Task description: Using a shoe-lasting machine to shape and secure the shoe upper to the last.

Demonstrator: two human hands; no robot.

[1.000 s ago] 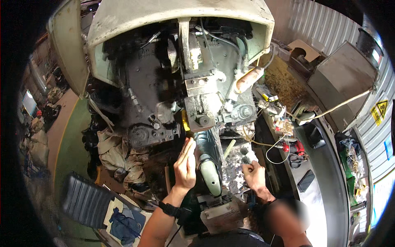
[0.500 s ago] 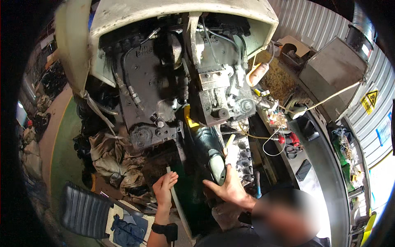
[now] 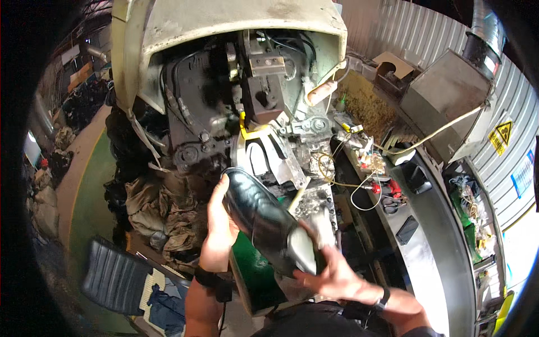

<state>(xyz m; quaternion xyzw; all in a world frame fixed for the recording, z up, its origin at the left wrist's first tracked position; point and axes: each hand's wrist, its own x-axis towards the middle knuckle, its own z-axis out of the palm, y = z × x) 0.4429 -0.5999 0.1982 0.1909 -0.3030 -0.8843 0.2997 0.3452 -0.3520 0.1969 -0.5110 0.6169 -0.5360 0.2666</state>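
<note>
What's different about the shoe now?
The black shoe moved back, away from the machine's yellow part. The left hand took hold near its toe; the right hand is around its heel. The red tool stayed on the bench.

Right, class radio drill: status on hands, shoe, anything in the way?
Left hand holding black shoe near toe; right hand around its other end, blurred. Shoe slanted, in front of machine. Nothing seen blocking hands.
</note>
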